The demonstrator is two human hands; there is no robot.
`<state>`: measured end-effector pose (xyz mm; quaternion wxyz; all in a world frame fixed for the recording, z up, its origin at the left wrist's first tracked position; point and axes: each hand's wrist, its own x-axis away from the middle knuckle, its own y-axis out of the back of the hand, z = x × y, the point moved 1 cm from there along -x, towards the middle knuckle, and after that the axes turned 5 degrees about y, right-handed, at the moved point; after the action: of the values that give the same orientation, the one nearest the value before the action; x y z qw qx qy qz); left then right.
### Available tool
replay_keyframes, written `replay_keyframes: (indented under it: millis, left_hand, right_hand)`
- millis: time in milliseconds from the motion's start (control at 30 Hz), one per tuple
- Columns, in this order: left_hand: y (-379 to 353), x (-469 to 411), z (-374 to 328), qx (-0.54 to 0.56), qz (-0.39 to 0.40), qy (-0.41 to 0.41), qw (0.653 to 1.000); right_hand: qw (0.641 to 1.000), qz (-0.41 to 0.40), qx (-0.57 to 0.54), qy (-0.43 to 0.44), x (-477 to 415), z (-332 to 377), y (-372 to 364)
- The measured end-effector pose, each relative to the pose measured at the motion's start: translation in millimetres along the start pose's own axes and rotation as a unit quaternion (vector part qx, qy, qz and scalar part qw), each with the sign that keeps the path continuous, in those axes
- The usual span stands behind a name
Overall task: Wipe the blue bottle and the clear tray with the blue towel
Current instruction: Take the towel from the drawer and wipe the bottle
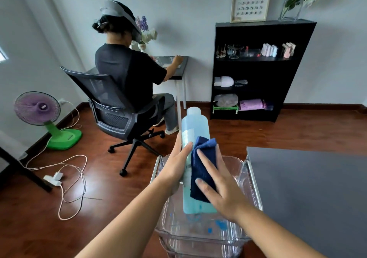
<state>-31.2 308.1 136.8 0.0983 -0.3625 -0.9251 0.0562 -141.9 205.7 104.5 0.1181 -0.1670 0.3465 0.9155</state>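
Observation:
The blue bottle is a tall translucent bottle with a pale cap, held upright above the clear tray. My left hand grips its left side, fingers curled round it. My right hand presses the dark blue towel flat against the bottle's front, fingers straight and spread. The towel hides the bottle's middle. The clear tray sits below on a small metal-framed cart and is see-through, with blue specks showing inside it.
A grey table top lies to the right of the tray. A person sits in a black office chair at a desk ahead. A black shelf stands against the far wall. On the wooden floor at left are a purple-and-green fan and cables.

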Motion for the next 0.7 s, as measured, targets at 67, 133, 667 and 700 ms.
replay_keyframes:
  millis: [67, 133, 667, 700]
  left_hand:
    - [-4.1, 3.5, 1.9, 0.041, 0.037, -0.005, 0.998]
    - [-9.1, 4.1, 2.0, 0.053, 0.064, -0.003, 0.997]
    - [-10.1, -5.2, -24.2, 0.085, 0.063, -0.031, 0.994]
    - [-10.9, -5.6, -26.1, 0.087, 0.062, -0.033, 0.994]
  right_hand:
    - [1.0, -0.028, 0.01, -0.009, -19.9, 0.4, 7.8]
    - [0.998, -0.058, -0.026, -0.029, -47.9, 2.0, 21.4]
    - [0.995, -0.097, -0.005, -0.011, -59.5, 24.1, 38.3]
    - [0.995, -0.097, 0.021, 0.002, -64.1, 24.0, 41.5]
